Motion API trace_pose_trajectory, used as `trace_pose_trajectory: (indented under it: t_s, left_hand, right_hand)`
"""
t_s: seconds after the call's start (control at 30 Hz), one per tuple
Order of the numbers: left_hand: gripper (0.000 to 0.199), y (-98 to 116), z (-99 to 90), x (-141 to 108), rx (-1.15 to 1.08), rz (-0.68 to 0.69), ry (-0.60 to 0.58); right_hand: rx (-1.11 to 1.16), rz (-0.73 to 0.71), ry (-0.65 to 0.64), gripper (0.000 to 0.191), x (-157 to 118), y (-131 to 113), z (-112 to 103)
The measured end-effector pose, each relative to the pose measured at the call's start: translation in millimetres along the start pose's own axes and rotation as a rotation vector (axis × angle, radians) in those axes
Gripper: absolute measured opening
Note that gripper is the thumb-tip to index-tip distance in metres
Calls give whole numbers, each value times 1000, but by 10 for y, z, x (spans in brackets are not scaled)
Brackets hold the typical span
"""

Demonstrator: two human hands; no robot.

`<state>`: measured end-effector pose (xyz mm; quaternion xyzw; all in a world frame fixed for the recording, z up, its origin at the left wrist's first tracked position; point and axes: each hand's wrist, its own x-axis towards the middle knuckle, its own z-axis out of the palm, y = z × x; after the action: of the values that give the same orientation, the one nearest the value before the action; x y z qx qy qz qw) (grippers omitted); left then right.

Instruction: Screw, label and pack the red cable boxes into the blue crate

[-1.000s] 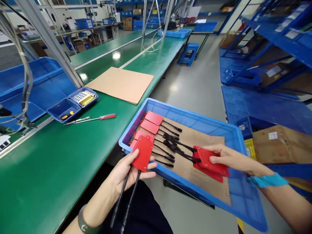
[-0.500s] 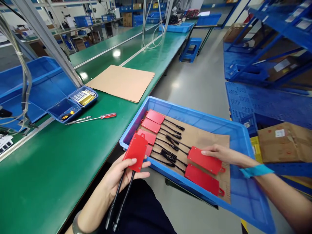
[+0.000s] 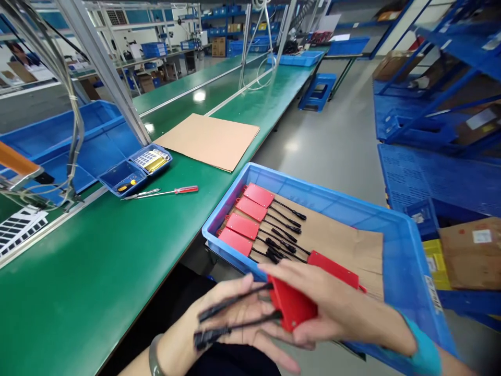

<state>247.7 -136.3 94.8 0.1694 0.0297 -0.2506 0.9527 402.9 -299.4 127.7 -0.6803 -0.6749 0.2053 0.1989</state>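
My right hand point(image 3: 332, 303) grips a red box point(image 3: 293, 305) from above, in front of the blue crate point(image 3: 313, 183). Two black cables with connectors point(image 3: 211, 337) run from it toward the left. Under those cables my left hand point(image 3: 238, 313) is spread, palm up, its fingers apart and slightly blurred. Inside the crate, several red boxes point(image 3: 242, 225) lie in a column at the left on brown cardboard point(image 3: 352, 240), their black cables pointing right. Another red box point(image 3: 334, 269) lies at the right with its cables pointing left, partly hidden by my right hand.
On the green bench point(image 3: 156, 235) are cardboard sheets point(image 3: 211, 141), a red-handled screwdriver point(image 3: 186, 189) and a small blue case point(image 3: 133, 169). An orange-handled tool point(image 3: 19, 159) hangs at the left. A carton point(image 3: 472, 256) and blue racks stand at the right.
The red box has passed from my left hand to my right hand, which came left from the crate. My left hand has moved right and opened. The view has shifted slightly.
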Motion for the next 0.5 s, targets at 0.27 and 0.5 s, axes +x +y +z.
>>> trace_pose_trajectory:
  t_s: [0.27,0.5]
  left_hand:
    - [48,173,-209,-418,-27,339,233]
    - [39,305,96,-959,334,483,340]
  right_hand:
    - [-83,505,224,46,-577,1683,-96]
    - [-183,462,185,48,-237,1410,-474]
